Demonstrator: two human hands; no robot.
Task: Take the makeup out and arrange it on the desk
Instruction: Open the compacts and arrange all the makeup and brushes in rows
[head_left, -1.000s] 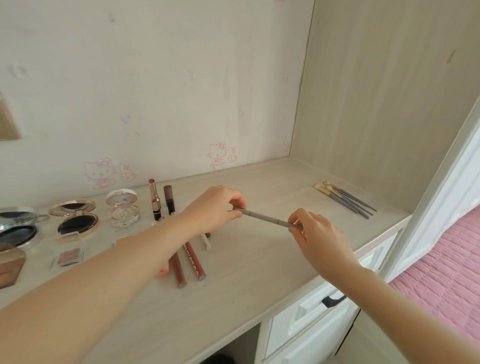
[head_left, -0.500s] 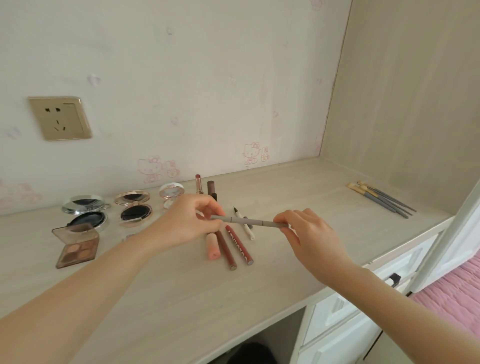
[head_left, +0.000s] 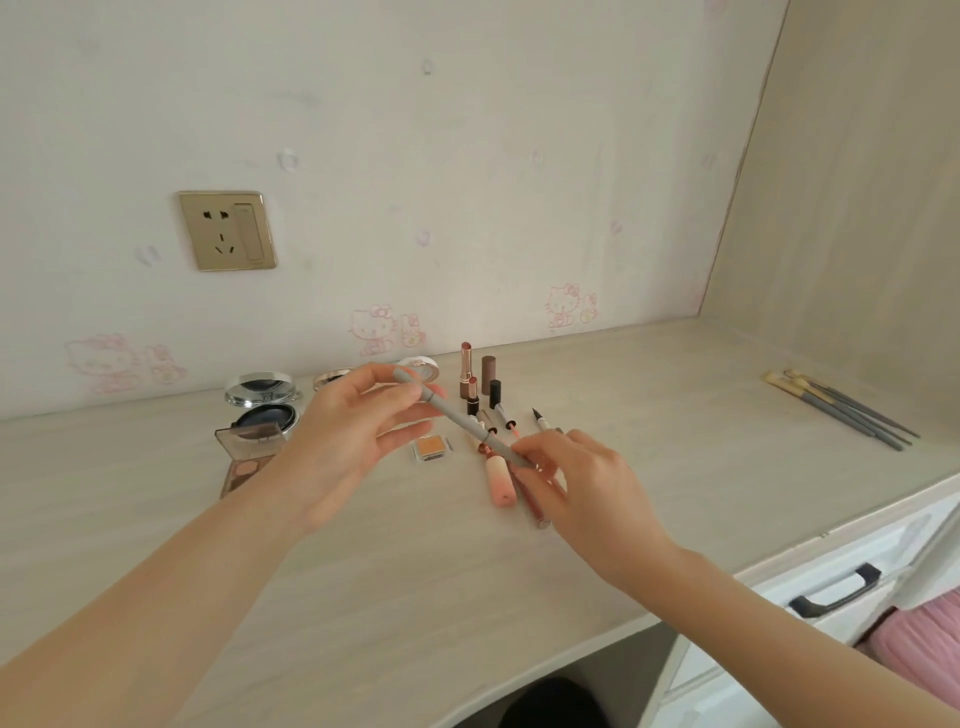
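Grey makeup pencil (head_left: 462, 422) above desk (head_left: 415, 571) | 10 o'clock end: left hand (head_left: 353, 441) pinch (spare fingers loose) | 4 o'clock end: right hand (head_left: 587, 488) pinch

The pale wood-grain desk (head_left: 415, 582) carries a spread of makeup. Between two and three o'clock from its middle, near the side panel, grey-handled brushes (head_left: 841, 411) lie bundled together. At twelve o'clock two uncapped lipsticks (head_left: 466, 364) stand upright, with a brown cap (head_left: 488, 373) and a black tube (head_left: 494, 393) just beside them. Nearer, a pink tube (head_left: 500, 482) lies flat. At ten o'clock sit an open silver compact (head_left: 262, 399) and an eyeshadow palette (head_left: 248, 460), and a small orange pan (head_left: 432, 447) lies between palette and pink tube.
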